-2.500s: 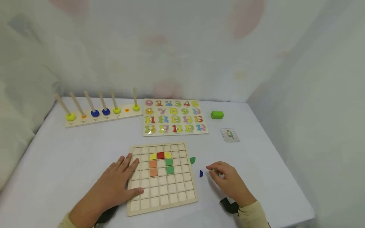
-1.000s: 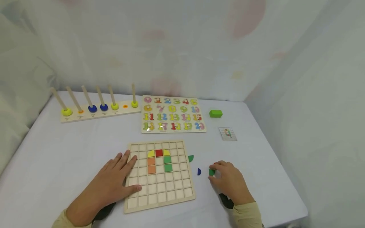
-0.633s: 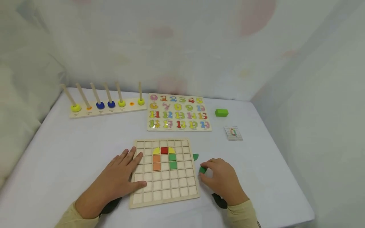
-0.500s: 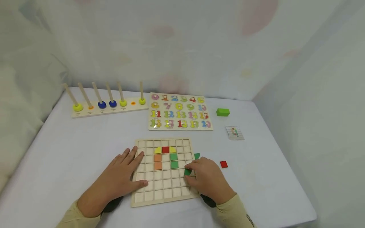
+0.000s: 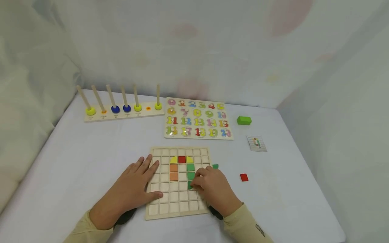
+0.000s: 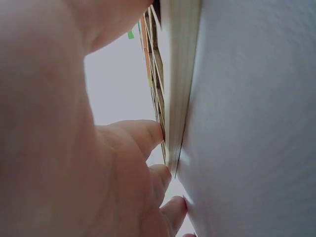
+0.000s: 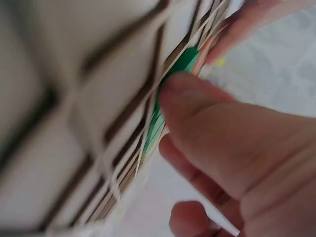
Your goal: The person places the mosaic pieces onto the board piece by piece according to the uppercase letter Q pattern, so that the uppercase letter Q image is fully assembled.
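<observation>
My left hand (image 5: 131, 189) lies with its fingers spread over the left edge of the wooden grid board (image 5: 174, 214). In the left wrist view, fingertips touch the board's rim (image 6: 178, 89). With thumb and fingers my right hand (image 5: 214, 189) pinches a green tile (image 5: 189, 184) at the cell below two green squares (image 5: 190, 171). The right wrist view shows the thumb pressed on this green tile (image 7: 185, 61). On the board, a red square (image 5: 181, 159) sits between two yellow quarter-rounds (image 5: 174, 160), above two orange squares (image 5: 174, 172) on the left.
A green piece (image 5: 215, 166) pokes out beside the board, and a red square tile (image 5: 244, 177) lies farther right. Behind are a pattern card (image 5: 256, 143), a green block (image 5: 244, 120), a number puzzle (image 5: 199, 118) and a peg stand (image 5: 124, 114).
My right hand has taken up the green tile right of the board and carried it left onto the grid. The red tile is uncovered; the blue half-round is now hidden. The left hand stays put.
</observation>
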`<state>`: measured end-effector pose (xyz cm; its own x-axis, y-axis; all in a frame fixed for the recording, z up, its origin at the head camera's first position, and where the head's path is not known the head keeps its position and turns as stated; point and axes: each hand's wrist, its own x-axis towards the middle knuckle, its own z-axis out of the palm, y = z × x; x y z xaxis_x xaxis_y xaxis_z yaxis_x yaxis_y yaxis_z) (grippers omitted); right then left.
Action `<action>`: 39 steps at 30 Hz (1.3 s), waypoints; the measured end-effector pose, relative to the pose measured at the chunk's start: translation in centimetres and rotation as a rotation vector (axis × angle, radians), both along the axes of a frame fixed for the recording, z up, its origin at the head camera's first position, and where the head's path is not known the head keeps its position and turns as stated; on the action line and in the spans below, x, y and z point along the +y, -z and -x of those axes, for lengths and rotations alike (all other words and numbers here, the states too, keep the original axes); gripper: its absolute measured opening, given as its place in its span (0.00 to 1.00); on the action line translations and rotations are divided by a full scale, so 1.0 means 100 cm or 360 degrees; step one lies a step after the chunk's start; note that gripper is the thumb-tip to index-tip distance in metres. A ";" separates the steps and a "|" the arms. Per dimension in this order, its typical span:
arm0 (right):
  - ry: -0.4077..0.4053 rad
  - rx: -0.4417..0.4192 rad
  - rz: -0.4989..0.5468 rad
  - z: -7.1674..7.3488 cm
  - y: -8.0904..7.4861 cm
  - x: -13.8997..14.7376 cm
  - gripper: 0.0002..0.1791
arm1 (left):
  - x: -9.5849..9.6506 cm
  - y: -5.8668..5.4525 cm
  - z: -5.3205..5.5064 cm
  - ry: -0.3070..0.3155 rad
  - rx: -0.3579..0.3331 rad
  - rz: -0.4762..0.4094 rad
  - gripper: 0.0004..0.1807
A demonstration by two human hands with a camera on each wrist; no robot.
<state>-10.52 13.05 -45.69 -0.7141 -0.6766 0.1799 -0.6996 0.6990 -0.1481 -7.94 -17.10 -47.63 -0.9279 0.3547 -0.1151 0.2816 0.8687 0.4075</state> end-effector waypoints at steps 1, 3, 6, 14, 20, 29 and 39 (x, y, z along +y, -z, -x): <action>0.0016 0.0001 -0.0020 0.000 -0.001 0.001 0.08 | 0.000 -0.001 0.000 0.0003 -0.0001 -0.0002 0.62; 0.0040 0.0003 -0.0066 0.000 -0.003 0.001 0.07 | 0.000 -0.002 0.000 0.0011 -0.0005 -0.0011 0.62; 0.0047 0.0010 -0.0121 -0.002 -0.004 0.000 0.05 | 0.000 -0.002 0.000 0.0019 -0.0005 -0.0029 0.62; 0.0235 -0.0029 -0.0242 -0.012 0.003 -0.013 0.13 | -0.003 0.010 -0.001 0.0017 0.0002 -0.0027 0.62; 0.0334 -0.0011 -0.0274 -0.013 0.002 -0.021 0.12 | -0.004 0.009 -0.002 0.0018 0.0032 -0.0026 0.62; 0.0336 -0.0005 -0.0251 -0.017 -0.005 -0.020 0.08 | -0.002 0.003 -0.003 0.0015 0.0042 -0.0026 0.62; 0.0318 -0.0282 -0.0010 -0.025 -0.015 0.014 0.09 | -0.001 0.000 -0.003 0.0003 -0.0028 -0.0015 0.63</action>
<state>-8.05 14.41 -44.22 -0.8535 -0.5198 0.0365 -0.5113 0.8219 -0.2510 -7.63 -17.21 -47.65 -0.9252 0.3574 -0.1277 0.2759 0.8643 0.4205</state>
